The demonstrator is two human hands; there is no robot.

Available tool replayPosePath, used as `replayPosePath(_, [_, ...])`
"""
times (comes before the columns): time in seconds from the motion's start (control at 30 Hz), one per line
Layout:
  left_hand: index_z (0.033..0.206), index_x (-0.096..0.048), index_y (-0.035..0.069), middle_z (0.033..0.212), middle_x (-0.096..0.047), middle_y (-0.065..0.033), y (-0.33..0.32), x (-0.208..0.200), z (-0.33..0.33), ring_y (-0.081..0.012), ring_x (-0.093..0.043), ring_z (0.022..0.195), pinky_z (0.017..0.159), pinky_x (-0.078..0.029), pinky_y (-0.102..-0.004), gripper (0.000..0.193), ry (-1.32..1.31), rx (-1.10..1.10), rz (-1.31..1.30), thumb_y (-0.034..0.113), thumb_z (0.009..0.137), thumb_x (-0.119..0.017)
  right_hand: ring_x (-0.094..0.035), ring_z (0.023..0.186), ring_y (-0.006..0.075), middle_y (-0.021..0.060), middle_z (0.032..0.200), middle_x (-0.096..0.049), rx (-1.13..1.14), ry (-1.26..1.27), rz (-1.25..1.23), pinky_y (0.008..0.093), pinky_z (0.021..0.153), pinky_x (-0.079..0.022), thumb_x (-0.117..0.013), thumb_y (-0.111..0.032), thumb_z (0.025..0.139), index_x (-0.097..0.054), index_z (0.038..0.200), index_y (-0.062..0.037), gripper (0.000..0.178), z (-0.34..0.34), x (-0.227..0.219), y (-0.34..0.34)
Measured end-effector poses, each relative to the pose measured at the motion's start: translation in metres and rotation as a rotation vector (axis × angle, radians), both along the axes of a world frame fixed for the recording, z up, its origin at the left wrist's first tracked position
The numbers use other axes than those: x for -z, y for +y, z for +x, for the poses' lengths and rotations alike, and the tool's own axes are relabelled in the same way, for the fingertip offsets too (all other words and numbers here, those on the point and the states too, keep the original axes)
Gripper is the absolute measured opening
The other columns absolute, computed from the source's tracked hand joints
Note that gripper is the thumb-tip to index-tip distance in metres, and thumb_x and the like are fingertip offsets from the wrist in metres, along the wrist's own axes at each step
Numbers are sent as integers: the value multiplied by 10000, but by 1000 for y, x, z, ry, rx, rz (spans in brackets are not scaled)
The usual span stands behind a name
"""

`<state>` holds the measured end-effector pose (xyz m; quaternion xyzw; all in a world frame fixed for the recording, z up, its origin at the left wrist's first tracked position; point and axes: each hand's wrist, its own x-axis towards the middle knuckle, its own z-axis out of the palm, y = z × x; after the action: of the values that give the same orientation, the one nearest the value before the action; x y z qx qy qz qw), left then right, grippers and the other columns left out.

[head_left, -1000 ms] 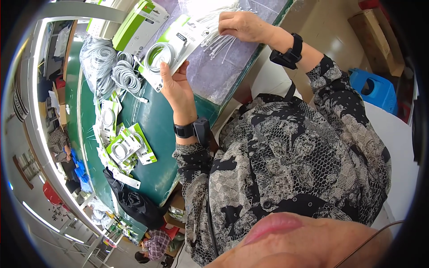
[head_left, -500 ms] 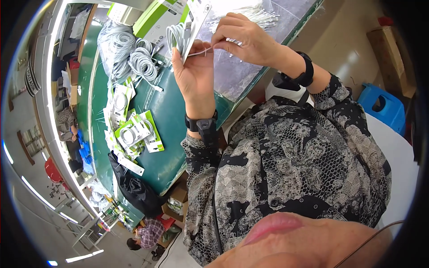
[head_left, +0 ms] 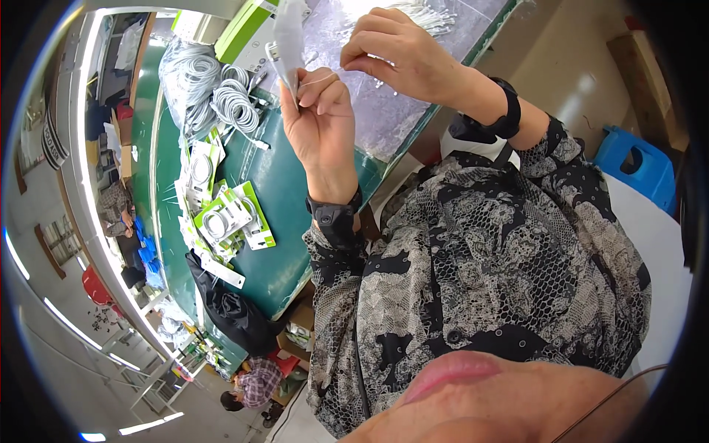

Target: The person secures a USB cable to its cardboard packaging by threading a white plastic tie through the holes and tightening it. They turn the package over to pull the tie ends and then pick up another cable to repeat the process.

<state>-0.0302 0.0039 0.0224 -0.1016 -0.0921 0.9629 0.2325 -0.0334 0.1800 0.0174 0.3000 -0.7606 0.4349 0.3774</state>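
Observation:
My left hand (head_left: 321, 122) is closed on a cable card (head_left: 289, 33), a pale retail card with a coil of white cable on it. The card is turned nearly edge-on, so most of its front is hidden. From my left fingers a thin white tie (head_left: 325, 78) runs toward my right hand (head_left: 402, 57), whose thumb and fingertips are pinched at its end. Beyond my right hand, a bundle of loose white ties (head_left: 425, 16) lies on the grey-purple mat (head_left: 391, 118).
Coiled grey-white cables (head_left: 236, 103) and a plastic bag of cables (head_left: 188, 70) lie left of my hands. Carded cables (head_left: 225, 214) are piled on the green table (head_left: 281, 184), near a black bag (head_left: 236, 317). Green-and-white boxes (head_left: 244, 33) stand behind. A blue stool (head_left: 635, 170) is at right.
The card in my left hand has tilted from showing its front to nearly edge-on. My left fingers have curled in, and my right hand has shifted slightly left and up.

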Motion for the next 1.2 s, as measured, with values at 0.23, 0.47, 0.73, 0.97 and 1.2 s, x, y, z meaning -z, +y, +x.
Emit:
replayPosePath(0.23, [942, -549, -29, 725, -414, 9, 0, 5, 2, -88, -402, 620, 545, -300, -245, 172, 34, 25, 11, 134, 900, -583, -531, 795, 241, 65, 818, -557, -252, -510, -79, 340, 745, -412, -655, -101, 776, -592, 802, -55, 82, 1, -18, 11])
replayPosePath(0.47, [949, -549, -34, 726, -416, 4, 1, 5, 2, -88, -400, 613, 530, -293, -243, 177, 20, 31, 13, 132, 898, -584, -534, 794, 244, 66, 813, -556, 229, 126, 501, 340, 743, -415, -661, -103, 767, -596, 810, -51, 93, -1, -7, 10])
replayPosePath(0.73, [953, -554, -42, 733, -418, 1, 1, 6, 4, -92, -401, 619, 531, -298, -245, 188, 3, 24, 22, 134, 897, -585, -537, 786, 241, 68, 797, -557, 23, -29, 148, 341, 735, -413, -659, -107, 776, -597, 805, -44, 92, 1, -3, 4])
replayPosePath(0.97, [962, -554, -47, 721, -409, 0, 1, 4, 4, -94, -400, 620, 532, -302, -244, 191, 4, 20, 24, 132, 901, -578, -538, 777, 253, 78, 794, -557, 200, 152, 454, 345, 721, -415, -664, -109, 774, -596, 796, -49, 93, -4, -3, 6])
replayPosePath(1.2, [1022, -559, -11, 732, -444, -1, 11, 13, 6, -100, -406, 624, 558, -340, -244, 212, 77, 33, -3, 178, 926, -568, -579, 745, 252, 50, 775, -584, -31, -6, -35, 356, 691, -452, -692, -73, 755, -619, 826, -84, 102, -2, 12, -6])
